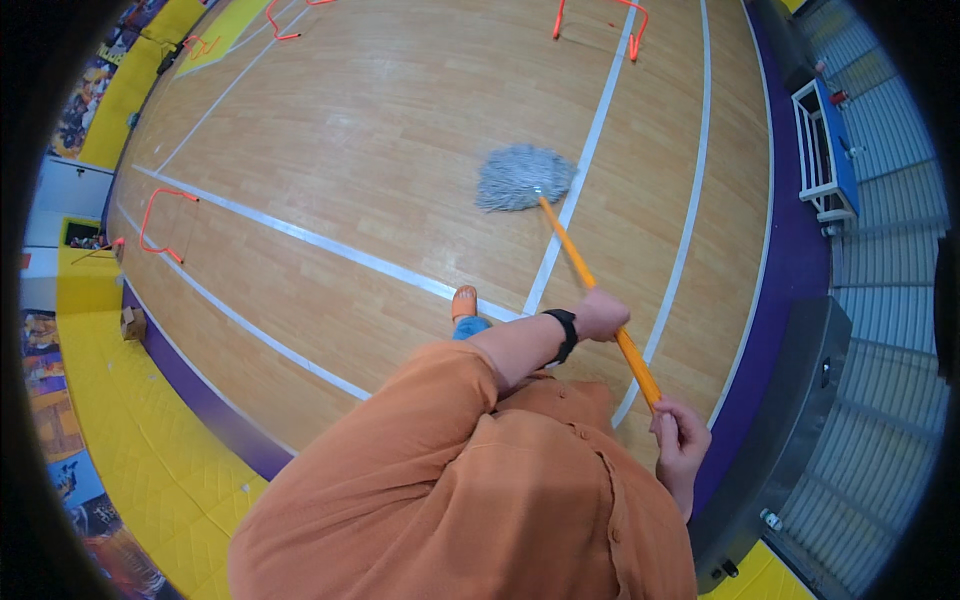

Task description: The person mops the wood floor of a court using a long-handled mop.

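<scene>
A string mop's grey-blue head (525,178) lies spread on the wood-look floor (360,150), just left of a white court line. Its orange handle (568,244) slants down and to the right toward my body. My left hand (602,314), with a black band on the wrist, is closed around the middle of the handle. Near the handle's upper end, my right hand (681,437) grips it with bent fingers, close to my right side. One orange shoe (465,301) and a bit of blue trouser leg show below the mop.
Red-orange hurdles stand on the floor at the left (148,225), at top left (277,22) and at top right (634,34). A blue-and-white bench (836,150) and a long dark case (787,420) line the right edge. A cardboard box (133,323) sits at the left wall.
</scene>
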